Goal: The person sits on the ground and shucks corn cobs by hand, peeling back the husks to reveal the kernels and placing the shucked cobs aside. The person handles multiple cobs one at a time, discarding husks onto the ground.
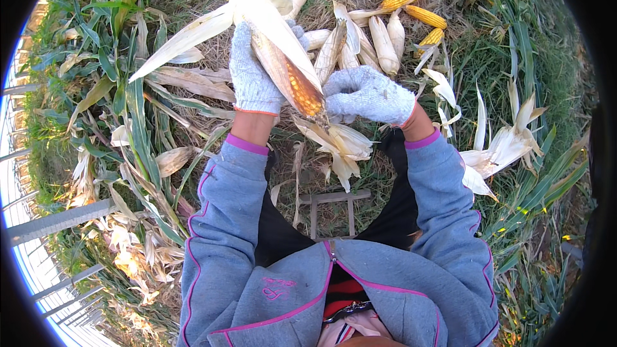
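Observation:
My left hand [255, 74], in a light knit glove, is wrapped around a partly husked ear of maize [284, 58]. Pale husk leaves [193, 41] spread from the ear's far end, and yellow kernels show through an opening near its lower tip. Beside that tip is my right hand [368, 94], gloved too, with fingers bent and thumb close to the ear. Whether those fingers pinch any husk is hidden. Below the tip hangs or lies a bunch of dry husk [342, 147]; I cannot tell if it is still attached.
Husked yellow cobs [426, 16] lie at the upper right beside several ears in husk [384, 46]. Loose husks [501, 152] rest on the grass to the right. Green maize stalks [140, 130] cover the left ground. A small stool frame [335, 197] shows between my legs.

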Demonstrator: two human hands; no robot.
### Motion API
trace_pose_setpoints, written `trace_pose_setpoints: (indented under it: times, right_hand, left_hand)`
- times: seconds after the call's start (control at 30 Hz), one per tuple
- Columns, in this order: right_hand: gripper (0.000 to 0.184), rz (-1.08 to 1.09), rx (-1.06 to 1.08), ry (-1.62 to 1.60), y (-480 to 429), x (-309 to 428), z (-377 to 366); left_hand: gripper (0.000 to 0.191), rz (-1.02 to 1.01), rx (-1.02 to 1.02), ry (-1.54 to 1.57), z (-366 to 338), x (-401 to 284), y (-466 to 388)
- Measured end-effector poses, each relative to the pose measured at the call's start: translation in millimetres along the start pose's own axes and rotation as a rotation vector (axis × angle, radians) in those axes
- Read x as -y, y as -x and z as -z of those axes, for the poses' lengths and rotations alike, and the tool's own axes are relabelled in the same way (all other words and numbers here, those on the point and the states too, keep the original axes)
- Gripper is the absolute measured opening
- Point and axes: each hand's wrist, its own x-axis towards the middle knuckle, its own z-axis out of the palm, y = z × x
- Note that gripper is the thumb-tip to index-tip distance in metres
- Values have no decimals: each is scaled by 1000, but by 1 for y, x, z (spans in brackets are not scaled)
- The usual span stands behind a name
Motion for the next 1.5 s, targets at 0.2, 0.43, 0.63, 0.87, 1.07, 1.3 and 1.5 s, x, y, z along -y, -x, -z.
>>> trace_pose_setpoints:
  times: [0.2, 0.43, 0.63, 0.87, 1.07, 1.3, 1.5]
  right_hand:
    - [30, 18, -52, 20, -3, -7, -3]
    - [38, -25, 91, -80, 3, 5, -5]
    - [38, 64, 65, -64, -3, -6, -7]
    - [36, 13, 78, -106, 2, 2, -7]
    - [32, 70, 65, -71, 1, 0, -10]
    - [27, 201, -19, 132, 2, -1, -13]
    - [19, 367, -133, 435, 7, 2, -10]
  left_hand:
    - [69, 6, 9, -10, 1, 2, 0]
    - [74, -19, -20, -19, 9, -1, -3]
    - [74, 14, -6, -19, 8, -1, -3]
    - [65, 1, -13, 10, 12, -2, -5]
    - [66, -27, -52, -66, 9, -1, -4]
    - [68, 9, -39, 31, 7, 1, -2]
    - [70, 22, -32, -21, 5, 1, -4]
